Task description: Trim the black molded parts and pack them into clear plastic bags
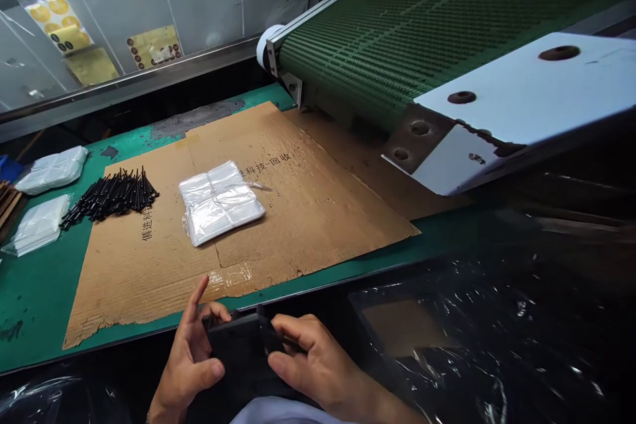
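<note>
A dark, flat, roughly rectangular object [241,344] is between my two hands, just below the table's front edge. It blends into the dark background, so its exact kind cannot be made out. My left hand [186,358] holds its left end, with the index finger raised and the thumb toward me. At the other end, my right hand [315,358] is closed on it between thumb and fingers. Beyond them, a tied bundle of clear plastic bags [221,202] lies on a cardboard sheet [308,212]. Left of that bundle is a pile of thin black pins or rods [114,195].
Two more stacks of plastic bags, one farther back [52,169] and one nearer [40,225], lie on the green table [34,305]. A green conveyor belt [397,33] with a white side frame [536,99] slopes over the right. Shiny clear plastic [447,344] covers the lower right.
</note>
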Tool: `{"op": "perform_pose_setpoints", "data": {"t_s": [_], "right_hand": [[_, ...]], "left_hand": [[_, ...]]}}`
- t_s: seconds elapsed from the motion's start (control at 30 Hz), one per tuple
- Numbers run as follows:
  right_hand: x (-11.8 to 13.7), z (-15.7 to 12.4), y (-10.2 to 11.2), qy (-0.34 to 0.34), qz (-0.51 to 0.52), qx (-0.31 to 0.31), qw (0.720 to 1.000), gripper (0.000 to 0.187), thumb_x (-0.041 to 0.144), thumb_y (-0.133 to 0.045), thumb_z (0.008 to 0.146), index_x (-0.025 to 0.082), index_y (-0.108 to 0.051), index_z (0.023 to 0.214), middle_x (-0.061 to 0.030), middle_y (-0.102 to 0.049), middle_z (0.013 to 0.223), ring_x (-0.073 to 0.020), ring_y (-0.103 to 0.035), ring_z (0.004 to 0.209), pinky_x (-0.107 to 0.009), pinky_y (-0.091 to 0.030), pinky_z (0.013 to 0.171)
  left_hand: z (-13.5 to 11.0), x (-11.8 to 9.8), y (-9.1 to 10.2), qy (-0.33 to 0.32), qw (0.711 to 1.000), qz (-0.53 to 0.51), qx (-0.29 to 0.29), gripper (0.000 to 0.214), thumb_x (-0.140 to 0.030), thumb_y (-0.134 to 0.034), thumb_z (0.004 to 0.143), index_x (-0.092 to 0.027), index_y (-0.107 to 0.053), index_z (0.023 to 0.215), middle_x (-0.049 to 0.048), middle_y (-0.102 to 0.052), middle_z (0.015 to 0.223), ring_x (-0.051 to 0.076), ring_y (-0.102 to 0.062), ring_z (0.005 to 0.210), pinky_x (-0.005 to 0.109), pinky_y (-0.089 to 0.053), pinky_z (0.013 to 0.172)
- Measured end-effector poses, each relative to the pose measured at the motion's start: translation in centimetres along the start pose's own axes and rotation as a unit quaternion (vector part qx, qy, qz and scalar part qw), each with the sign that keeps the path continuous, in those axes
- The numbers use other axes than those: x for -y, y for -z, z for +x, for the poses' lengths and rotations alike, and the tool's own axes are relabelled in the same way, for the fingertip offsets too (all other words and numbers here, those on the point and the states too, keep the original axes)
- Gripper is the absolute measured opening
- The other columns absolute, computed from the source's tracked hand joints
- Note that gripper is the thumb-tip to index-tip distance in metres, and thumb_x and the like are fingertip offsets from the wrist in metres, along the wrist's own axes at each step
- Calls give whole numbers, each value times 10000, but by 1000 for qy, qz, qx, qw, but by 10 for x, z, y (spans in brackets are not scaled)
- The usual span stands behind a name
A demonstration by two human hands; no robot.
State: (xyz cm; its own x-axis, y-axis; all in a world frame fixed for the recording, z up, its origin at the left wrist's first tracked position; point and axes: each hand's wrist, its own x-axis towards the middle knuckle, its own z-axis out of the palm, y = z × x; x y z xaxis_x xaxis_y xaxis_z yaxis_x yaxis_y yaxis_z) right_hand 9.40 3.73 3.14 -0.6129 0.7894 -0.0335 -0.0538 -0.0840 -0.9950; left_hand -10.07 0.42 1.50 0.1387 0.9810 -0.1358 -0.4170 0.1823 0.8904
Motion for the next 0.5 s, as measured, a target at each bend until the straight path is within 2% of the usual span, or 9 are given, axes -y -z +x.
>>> {"op": "perform_pose_setpoints", "data": {"t_s": [0.03,0.1,0.17,0.2,0.27,0.33,0.4,0.5], "right_hand": [[1,0,-3,28,-16,-38,999,418,558,-484,813,173,-442,656,68,-278,549,-64,-246,467,-198,-209,400],[1,2,-12,91,-82,-106,987,361,496,-455,856,178,-458,685,64,-307,548,-71,-294,457,-200,-247,405],[-3,4,-22,153,-163,-138,965,295,421,-428,895,170,-499,759,46,-397,560,-85,-383,465,-207,-305,434],[-6,5,-27,183,-198,-136,954,284,399,-411,911,162,-509,788,32,-447,569,-94,-424,472,-213,-331,451],[-12,6,-35,236,-248,-122,932,370,444,-342,936,149,-517,797,-5,-518,583,-113,-479,485,-231,-364,474],[-14,3,-35,257,-280,-117,918,500,510,-228,941,144,-528,777,-21,-532,572,-125,-496,490,-248,-378,491],[-9,0,-28,257,-306,-127,908,547,470,-152,960,147,-538,746,-8,-505,543,-119,-482,485,-251,-373,508],[4,3,-11,263,-343,-114,895,507,335,-177,990,159,-512,653,17,-457,513,-93,-422,455,-237,-324,486]], "left_hand": [[-1,2,-4,-7,998,-61,-18,784,-391,-746,624,-343,-386,1319,33,-610,1001,184,-552,871,277,-447,761],[-2,9,-15,5,983,-172,-63,619,-428,-676,697,-324,-470,1271,65,-597,1133,246,-518,1062,340,-424,878],[-3,15,-27,40,959,-260,-103,452,-416,-638,741,-274,-589,1167,82,-608,1152,266,-490,1132,342,-423,904],[-3,17,-31,60,946,-295,-119,389,-381,-651,741,-265,-631,1112,78,-637,1099,252,-525,1091,327,-442,883],[0,17,-38,90,921,-347,-151,331,-287,-702,709,-276,-670,1038,44,-683,881,176,-615,855,268,-491,768],[3,14,-40,101,905,-370,-186,346,-225,-737,672,-295,-680,1006,-5,-642,693,93,-566,597,205,-486,609],[4,11,-40,100,906,-359,-203,364,-197,-746,656,-276,-681,1005,-15,-597,639,71,-501,521,184,-446,517],[0,11,-39,107,920,-330,-184,359,-164,-738,658,-230,-683,1007,-4,-572,635,82,-501,545,190,-441,520]]}}
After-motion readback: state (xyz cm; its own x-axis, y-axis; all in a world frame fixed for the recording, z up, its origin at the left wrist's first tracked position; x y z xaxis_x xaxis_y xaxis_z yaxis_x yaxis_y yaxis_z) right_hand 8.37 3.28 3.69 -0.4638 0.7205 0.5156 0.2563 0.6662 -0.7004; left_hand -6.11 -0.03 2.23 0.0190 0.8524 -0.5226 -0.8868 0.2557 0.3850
